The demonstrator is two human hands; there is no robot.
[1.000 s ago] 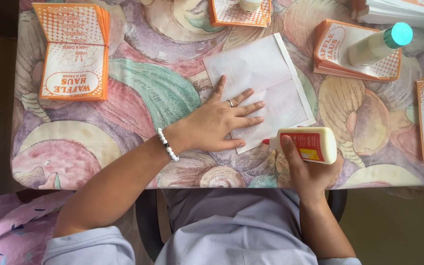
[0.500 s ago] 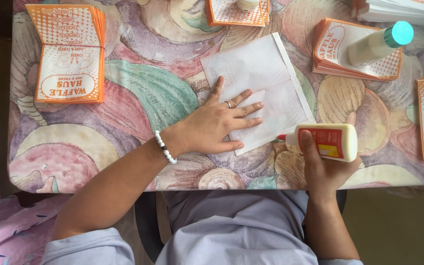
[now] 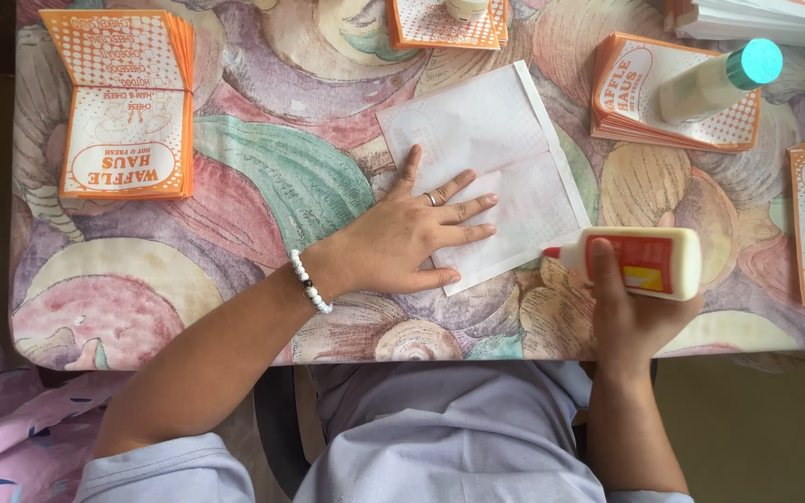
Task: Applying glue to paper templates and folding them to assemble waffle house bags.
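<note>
Gluing a white paper bag, glue bottle poised at its edge.

The left hand (image 3: 412,237) lies flat, fingers spread, pressing the white paper bag (image 3: 486,168) onto the patterned tablecloth (image 3: 263,177). The right hand (image 3: 631,307) is closed round a cream glue bottle (image 3: 640,263) with a red label, its red nozzle just beside the bag's lower right edge; no glue shows yet. Left of the bag sits an orange-and-white printed stack (image 3: 123,102); to its right another stack (image 3: 649,98) carries a teal-capped bottle (image 3: 719,79).
</note>
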